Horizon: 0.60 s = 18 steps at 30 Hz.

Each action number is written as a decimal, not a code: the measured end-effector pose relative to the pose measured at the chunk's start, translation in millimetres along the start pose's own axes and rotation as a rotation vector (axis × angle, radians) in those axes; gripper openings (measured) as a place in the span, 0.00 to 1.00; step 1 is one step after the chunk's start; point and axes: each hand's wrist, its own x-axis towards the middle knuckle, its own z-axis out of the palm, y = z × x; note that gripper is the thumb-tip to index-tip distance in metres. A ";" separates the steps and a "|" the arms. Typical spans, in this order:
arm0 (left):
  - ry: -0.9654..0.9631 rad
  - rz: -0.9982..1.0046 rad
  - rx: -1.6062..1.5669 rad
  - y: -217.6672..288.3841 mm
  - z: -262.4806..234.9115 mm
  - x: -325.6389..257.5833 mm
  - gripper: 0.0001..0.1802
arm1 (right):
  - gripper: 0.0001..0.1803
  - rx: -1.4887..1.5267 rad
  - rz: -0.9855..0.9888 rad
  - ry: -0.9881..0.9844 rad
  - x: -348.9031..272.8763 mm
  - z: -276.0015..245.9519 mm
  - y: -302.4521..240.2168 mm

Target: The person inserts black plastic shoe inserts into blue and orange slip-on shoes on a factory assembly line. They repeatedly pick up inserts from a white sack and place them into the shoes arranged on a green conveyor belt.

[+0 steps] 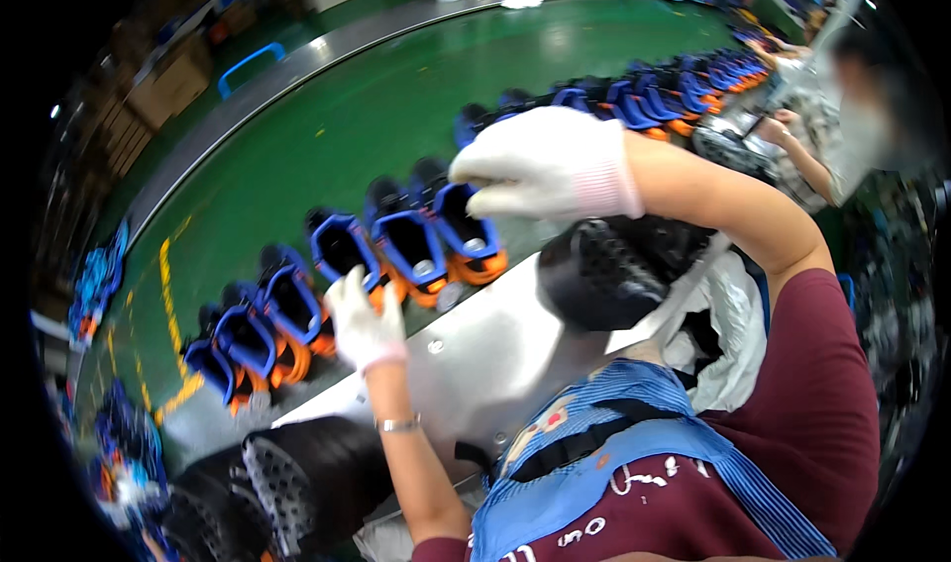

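A curved row of blue, black and orange shoes stands across the green surface in front of me. My left hand [367, 316], in a white knit glove, is at the orange heel of one shoe [342, 247], its fingers stretched out and apart. My right hand [545, 166], gloved in white with a pink cuff, hovers over the row beside another shoe [468, 223]. Its thumb and fingers are apart, and nothing shows between them. One more shoe [408, 240] stands between my hands. Small round, clear pieces show at some heels.
A shiny metal edge [475, 349] runs between me and the shoes. Rounded black perforated things lie right [604, 275] and lower left [287, 488]. A white bag [728, 334] is at my right. Another person [822, 116] works at the far right. Cardboard boxes [168, 87] stand far left.
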 end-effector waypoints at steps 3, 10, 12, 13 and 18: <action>-0.150 -0.170 -0.370 13.4 -4.1 -27.5 0.26 | 0.16 -0.020 0.167 0.221 -83.5 -30.4 34.5; -0.394 -0.227 -0.294 36.8 52.0 -35.8 0.51 | 0.16 -0.091 0.641 0.480 -256.4 -24.6 95.5; -0.357 -0.188 -0.131 54.4 61.8 -36.7 0.56 | 0.18 -0.058 0.756 0.500 -286.5 -16.5 100.9; -0.397 -0.227 -0.070 66.3 65.2 -37.5 0.56 | 0.20 -0.139 0.763 0.463 -298.2 -13.3 104.8; -0.346 -0.353 0.126 106.0 82.4 -14.4 0.53 | 0.25 -0.116 0.789 0.437 -305.8 3.2 127.8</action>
